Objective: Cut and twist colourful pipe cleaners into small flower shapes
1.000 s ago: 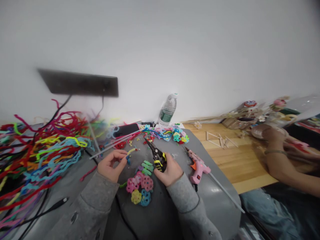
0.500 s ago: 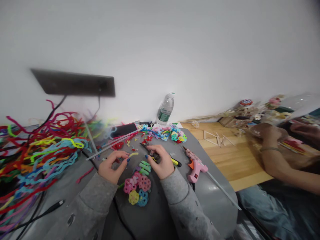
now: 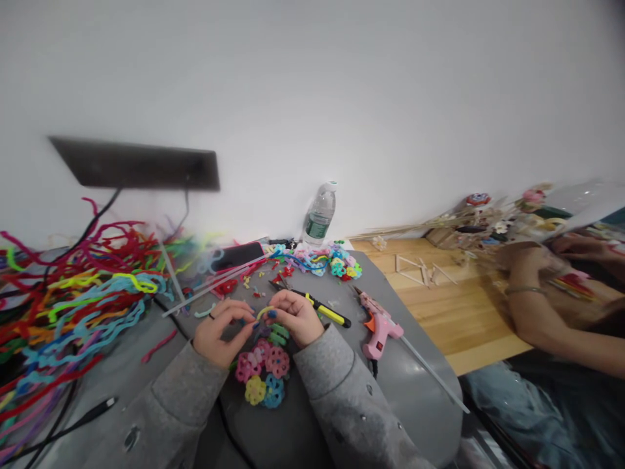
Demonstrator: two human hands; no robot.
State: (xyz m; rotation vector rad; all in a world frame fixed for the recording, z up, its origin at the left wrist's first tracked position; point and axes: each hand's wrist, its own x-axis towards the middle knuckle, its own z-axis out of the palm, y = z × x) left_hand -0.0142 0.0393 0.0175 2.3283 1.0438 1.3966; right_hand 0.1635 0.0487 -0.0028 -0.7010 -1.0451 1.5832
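My left hand (image 3: 219, 332) and my right hand (image 3: 293, 316) meet over the grey table (image 3: 420, 391), both pinching a short yellow pipe cleaner piece (image 3: 264, 312) bent into an arc between them. Just below the hands lie finished pipe cleaner flowers (image 3: 266, 371) in pink, yellow, blue and green. The black and yellow pliers (image 3: 317, 306) lie on the table right behind my right hand. A pink glue gun (image 3: 381, 324) rests to the right.
A big tangle of coloured pipe cleaners (image 3: 73, 299) fills the left. A water bottle (image 3: 319, 215) stands by the wall near more flowers (image 3: 327, 258) and a phone (image 3: 239, 254). Another person's arm (image 3: 551, 319) works at the wooden table (image 3: 454, 306) on the right.
My right hand has put the pliers down on the table and moved left to join my left hand on the yellow piece.
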